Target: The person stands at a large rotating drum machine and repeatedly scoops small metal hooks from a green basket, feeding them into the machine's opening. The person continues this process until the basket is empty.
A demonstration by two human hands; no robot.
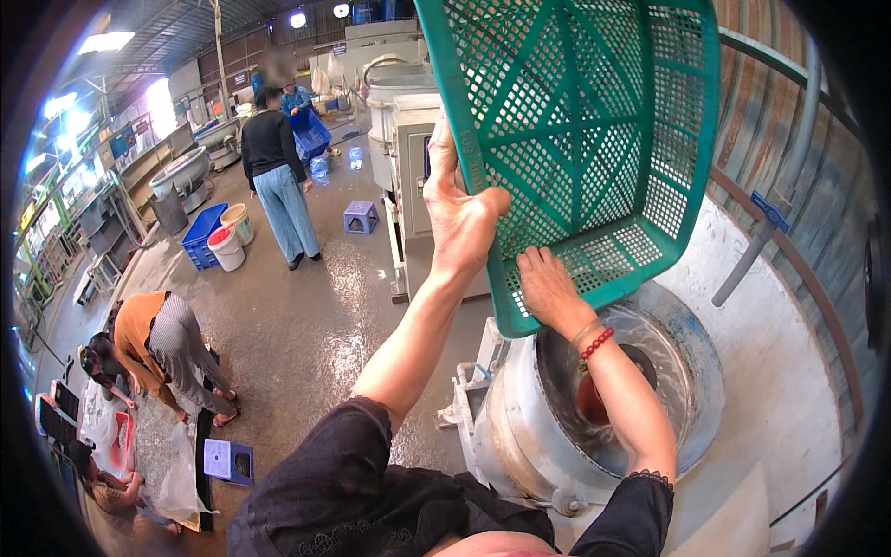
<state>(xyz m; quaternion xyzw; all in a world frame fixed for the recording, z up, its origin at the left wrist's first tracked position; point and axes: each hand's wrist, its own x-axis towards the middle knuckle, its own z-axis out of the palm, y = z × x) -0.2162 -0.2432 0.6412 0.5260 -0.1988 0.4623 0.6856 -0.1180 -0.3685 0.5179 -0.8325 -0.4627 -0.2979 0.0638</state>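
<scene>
A large green plastic basket (575, 121) with mesh walls is held up and tilted in front of me, its inside facing me. My left hand (459, 209) grips its left rim, thumb over the edge. Over the lower rim reaches my right hand (552, 288), fingers bent against the mesh inside; its thumb is hidden. Only a few small specks show in the basket. Beneath it stands a round metal drum (520, 399), open at the top, with a reddish-brown hub (594, 401) at its centre. My right forearm, with a red bead bracelet (597, 343), crosses above the drum.
A corrugated wall (770, 102) and a grey pipe (742, 269) are at the right. Left, on the wet floor (343, 343), are purple stools (228, 461), a blue crate (204, 237) and buckets (225, 249). Several people stand, bend or sit there.
</scene>
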